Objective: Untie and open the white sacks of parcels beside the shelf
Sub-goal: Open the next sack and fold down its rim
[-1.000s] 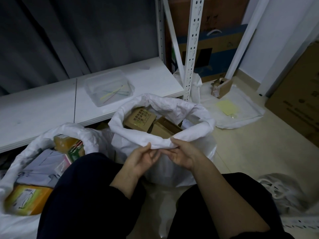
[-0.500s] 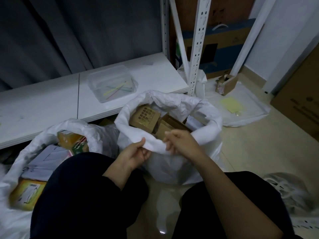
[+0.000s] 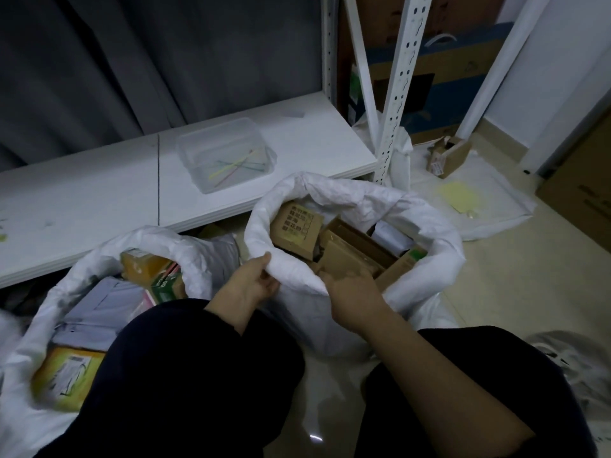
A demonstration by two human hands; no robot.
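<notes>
A white sack (image 3: pixel 426 226) stands open in front of me, its rim rolled down, with several brown cardboard parcels (image 3: pixel 297 228) inside. My left hand (image 3: pixel 254 285) grips the near rim of this sack, thumb over the fold. My right hand (image 3: pixel 353 292) holds the same near rim just to the right, its fingers curled over the edge into the sack. A second white sack (image 3: pixel 185 252) lies open at the left, holding yellow, green and grey parcels (image 3: pixel 96 305).
A low white shelf board (image 3: pixel 99 206) carries a clear plastic tub (image 3: pixel 228 153) with coloured ties. White perforated shelf posts (image 3: pixel 400 81) rise behind the sack. Flattened white sacking (image 3: pixel 496 206), a small carton (image 3: pixel 448 157) and big cardboard boxes (image 3: pixel 582 190) lie right. My dark-trousered knees fill the foreground.
My hands have moved apart along the near rim, pushing it lower and wider. More parcels show inside the sack. The view has shifted slightly closer.
</notes>
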